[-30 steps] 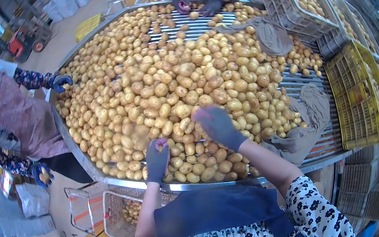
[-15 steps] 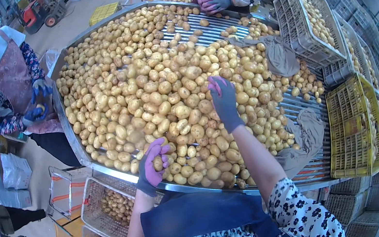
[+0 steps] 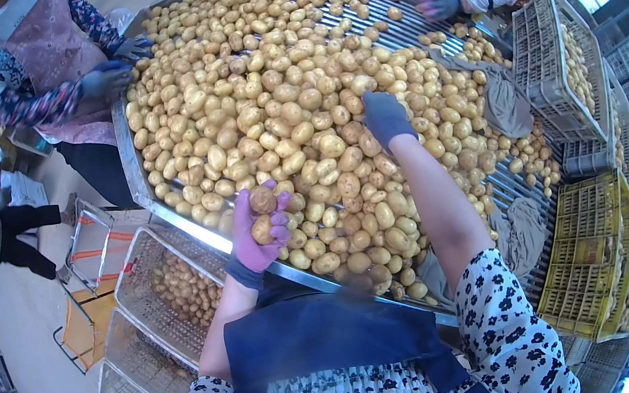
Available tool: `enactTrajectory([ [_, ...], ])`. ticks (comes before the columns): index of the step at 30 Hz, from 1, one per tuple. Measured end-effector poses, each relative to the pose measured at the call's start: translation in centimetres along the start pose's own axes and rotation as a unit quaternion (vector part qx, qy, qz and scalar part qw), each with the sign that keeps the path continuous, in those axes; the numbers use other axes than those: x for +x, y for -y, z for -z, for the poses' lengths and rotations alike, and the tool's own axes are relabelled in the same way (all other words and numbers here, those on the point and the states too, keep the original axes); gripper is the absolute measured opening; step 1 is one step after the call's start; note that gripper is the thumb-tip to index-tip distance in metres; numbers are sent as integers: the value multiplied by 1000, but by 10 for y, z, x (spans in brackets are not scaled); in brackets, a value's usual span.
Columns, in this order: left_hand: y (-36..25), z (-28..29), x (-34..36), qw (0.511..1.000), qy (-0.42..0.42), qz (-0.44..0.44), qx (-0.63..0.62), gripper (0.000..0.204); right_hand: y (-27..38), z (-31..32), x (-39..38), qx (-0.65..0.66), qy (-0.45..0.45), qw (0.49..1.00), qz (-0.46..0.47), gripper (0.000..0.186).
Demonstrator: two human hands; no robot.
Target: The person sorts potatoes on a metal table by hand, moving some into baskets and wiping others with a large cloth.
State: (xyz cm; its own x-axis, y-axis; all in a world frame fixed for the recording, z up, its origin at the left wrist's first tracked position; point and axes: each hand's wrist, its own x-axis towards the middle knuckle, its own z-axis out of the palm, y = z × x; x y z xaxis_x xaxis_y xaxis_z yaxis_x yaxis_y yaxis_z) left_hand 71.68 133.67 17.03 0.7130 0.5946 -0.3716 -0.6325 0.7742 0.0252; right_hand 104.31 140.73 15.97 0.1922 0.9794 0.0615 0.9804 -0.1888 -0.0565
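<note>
Pink-palmed left hand (image 3: 247,247) cups two potatoes (image 3: 263,199), fingers curled; grey right hand (image 3: 386,115) at potato pile (image 3: 260,107), can't tell fingers.

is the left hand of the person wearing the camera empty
No, the left hand is turned palm up with two potatoes resting in it.

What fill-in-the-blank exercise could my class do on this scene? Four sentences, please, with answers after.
1. The person's left hand holds ____ potatoes in plain view.
2. The hand reaching farther over the pile is the person's ____ one.
3. The crate beside the lower grey cloth is ____.
4. The person's white sleeves are patterned with black ____.

Missing words: two; right; yellow; flowers.
</note>
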Motion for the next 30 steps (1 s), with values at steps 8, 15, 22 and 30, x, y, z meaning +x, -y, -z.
enactTrajectory([
  [8,-6,25,-35,999,-10,-49,-13,48,-8,5,-19,113,42,993,-13,22],
  [15,-23,49,-78,989,-48,-138,36,53,-56,2,-83,821,-174,524,-144,18],
  [22,-64,131,-193,909,-229,-346,-24,45,-60,24,-177,590,-12,784,-194,34],
  [30,-78,204,-238,809,-369,-446,102,47,17,-8,-156,88,54,994,-18,39],
])
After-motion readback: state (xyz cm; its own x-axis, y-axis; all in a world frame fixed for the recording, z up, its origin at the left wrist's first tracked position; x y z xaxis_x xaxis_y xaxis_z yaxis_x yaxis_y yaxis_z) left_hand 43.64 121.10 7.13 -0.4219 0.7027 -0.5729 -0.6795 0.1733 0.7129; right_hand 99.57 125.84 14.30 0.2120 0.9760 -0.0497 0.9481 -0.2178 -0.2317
